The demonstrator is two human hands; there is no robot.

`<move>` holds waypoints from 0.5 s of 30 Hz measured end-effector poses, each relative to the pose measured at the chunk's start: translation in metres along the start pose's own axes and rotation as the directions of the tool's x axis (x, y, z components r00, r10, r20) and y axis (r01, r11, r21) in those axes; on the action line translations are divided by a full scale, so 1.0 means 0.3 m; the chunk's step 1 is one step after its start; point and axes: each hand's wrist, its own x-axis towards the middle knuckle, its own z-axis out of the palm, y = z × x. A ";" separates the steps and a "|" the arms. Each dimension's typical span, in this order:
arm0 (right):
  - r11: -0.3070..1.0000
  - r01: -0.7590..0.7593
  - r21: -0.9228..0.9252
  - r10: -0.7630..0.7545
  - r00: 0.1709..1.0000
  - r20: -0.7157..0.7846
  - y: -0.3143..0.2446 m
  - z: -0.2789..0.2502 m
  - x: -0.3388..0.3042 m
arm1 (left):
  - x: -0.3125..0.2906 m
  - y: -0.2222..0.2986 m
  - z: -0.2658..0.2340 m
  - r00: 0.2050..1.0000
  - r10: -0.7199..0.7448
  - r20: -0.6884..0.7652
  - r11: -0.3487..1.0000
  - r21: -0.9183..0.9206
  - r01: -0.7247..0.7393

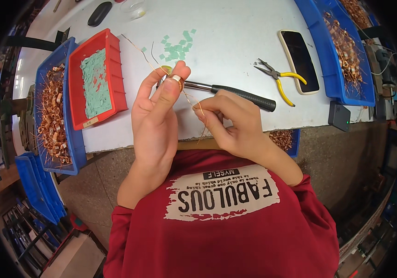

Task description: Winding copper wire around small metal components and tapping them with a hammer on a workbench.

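My left hand (156, 118) is raised over the table and closed on a small copper wire coil (180, 84) with a white band, pinched between thumb and fingers. Long wire leads stick out of the coil, up to the left and down to the right. At the right, my right hand (235, 121) pinches a thin copper lead (203, 121) between thumb and forefinger. Behind both hands lies a hammer (247, 97) with a black grip, its head hidden by my left hand. Small green square sheets (178, 50) are scattered just beyond my left fingertips.
Left stand a red bin (117, 74) of green squares and a blue bin (75, 134) of copper coils. Right are yellow-handled pliers (279, 76), a phone (302, 60), a blue bin (321, 51) of coils and a black box (339, 116). Another coil bin (295, 142) sits below the table edge.
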 end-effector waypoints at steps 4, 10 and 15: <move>1.000 0.027 -0.012 -0.028 0.999 -0.026 0.023 0.003 -0.006 | 0.011 -0.001 0.012 0.999 0.036 -0.009 0.998 0.046 -0.036; 0.999 -0.019 -0.051 0.008 0.979 -0.206 0.006 -0.087 0.059 | -0.006 0.032 0.064 0.995 0.078 0.066 0.984 0.156 -0.087; 0.873 -0.378 0.308 0.358 0.926 0.121 -0.041 -0.113 0.131 | -0.043 0.014 0.069 0.976 -0.066 0.207 0.940 0.342 -0.009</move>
